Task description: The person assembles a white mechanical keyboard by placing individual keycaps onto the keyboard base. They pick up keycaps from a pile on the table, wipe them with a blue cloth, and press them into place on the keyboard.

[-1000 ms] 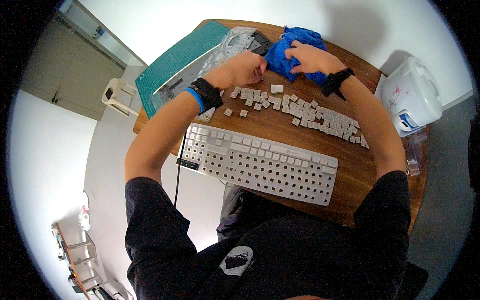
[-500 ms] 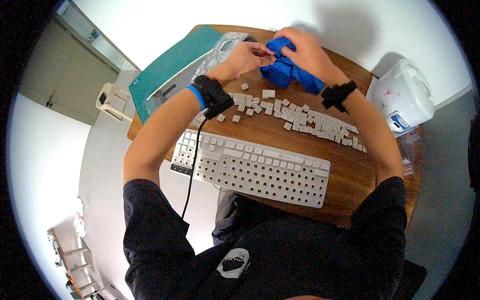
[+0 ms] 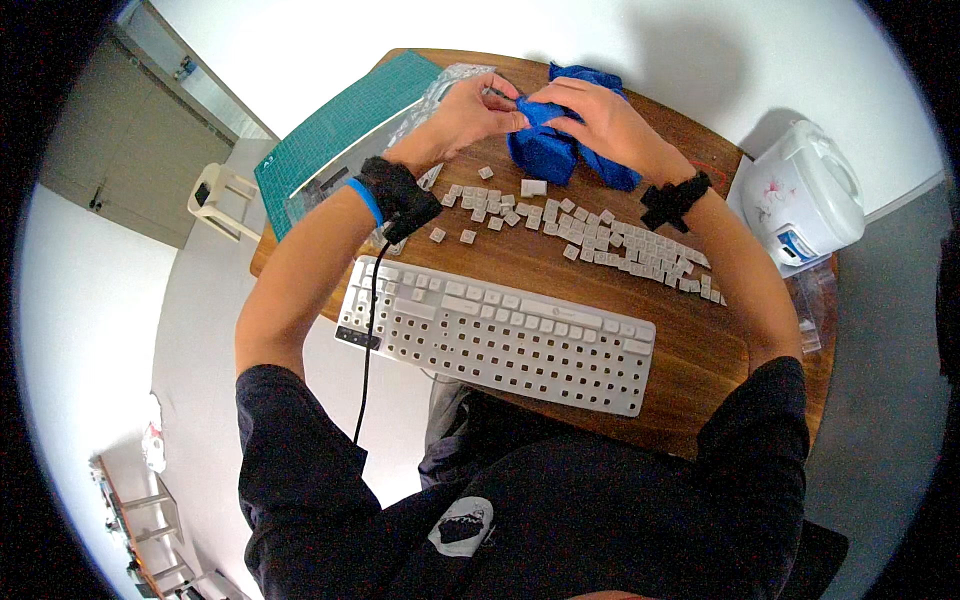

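Observation:
At the far side of the table my right hand [image 3: 600,115] is closed on a bunched blue cloth [image 3: 542,155], whose folds spread out beneath and behind the fingers. Up against it, my left hand [image 3: 470,115] is closed in a pinch at the cloth's edge; whatever sits between its fingertips is too small or hidden to make out. Nearer to me than both hands lies a scattered band of loose white keycaps [image 3: 600,238]. A white keyboard [image 3: 520,362] rests along the near edge, most of its key places bare, with keycaps on its far rows and left end.
A green cutting mat [image 3: 345,130] and clear plastic wrapping [image 3: 430,105] lie at the far left of the wooden table [image 3: 690,370]. To the right stands a white rice cooker [image 3: 805,195]. A black cable [image 3: 366,390] hangs from my left wrist across the keyboard.
My right hand has lowered onto the cloth, and part of the cloth now shows behind it. The left hand has shifted slightly left, its fingertips still meeting the cloth.

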{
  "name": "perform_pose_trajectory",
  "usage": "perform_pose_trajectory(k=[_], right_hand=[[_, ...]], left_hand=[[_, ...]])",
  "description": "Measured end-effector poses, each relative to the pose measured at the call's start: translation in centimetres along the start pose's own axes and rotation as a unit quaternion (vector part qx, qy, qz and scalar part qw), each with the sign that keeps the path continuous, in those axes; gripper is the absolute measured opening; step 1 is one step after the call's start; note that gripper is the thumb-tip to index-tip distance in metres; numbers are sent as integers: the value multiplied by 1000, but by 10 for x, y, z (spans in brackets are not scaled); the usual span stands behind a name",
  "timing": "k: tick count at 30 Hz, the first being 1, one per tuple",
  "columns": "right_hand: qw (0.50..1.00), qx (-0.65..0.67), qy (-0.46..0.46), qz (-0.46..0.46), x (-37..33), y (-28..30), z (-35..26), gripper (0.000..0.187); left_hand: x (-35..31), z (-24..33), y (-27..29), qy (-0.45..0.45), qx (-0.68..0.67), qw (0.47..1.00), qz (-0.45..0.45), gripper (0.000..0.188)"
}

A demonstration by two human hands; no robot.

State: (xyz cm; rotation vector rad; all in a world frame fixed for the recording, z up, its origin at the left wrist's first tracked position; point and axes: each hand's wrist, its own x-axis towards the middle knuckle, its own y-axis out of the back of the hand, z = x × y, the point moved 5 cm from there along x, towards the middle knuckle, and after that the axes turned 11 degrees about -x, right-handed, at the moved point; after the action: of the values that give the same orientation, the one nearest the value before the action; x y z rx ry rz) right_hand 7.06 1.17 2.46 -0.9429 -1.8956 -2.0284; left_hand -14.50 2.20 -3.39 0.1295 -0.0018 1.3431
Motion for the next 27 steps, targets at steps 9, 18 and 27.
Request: perform_pose_trajectory(k=[9,18,27], right_hand=[[995,-81,-37,-35,-3,-3,7,27],[999,-42,-14,4,-5,2,2,21],[995,-85,-58,-13,-7,-17,15,22]], left_hand=[[-3,11,3,-75,-6,997,5,25],[2,17,-2,-177,46,983,-8,16],[-15,70,-32,-313,384,868,-34,22]])
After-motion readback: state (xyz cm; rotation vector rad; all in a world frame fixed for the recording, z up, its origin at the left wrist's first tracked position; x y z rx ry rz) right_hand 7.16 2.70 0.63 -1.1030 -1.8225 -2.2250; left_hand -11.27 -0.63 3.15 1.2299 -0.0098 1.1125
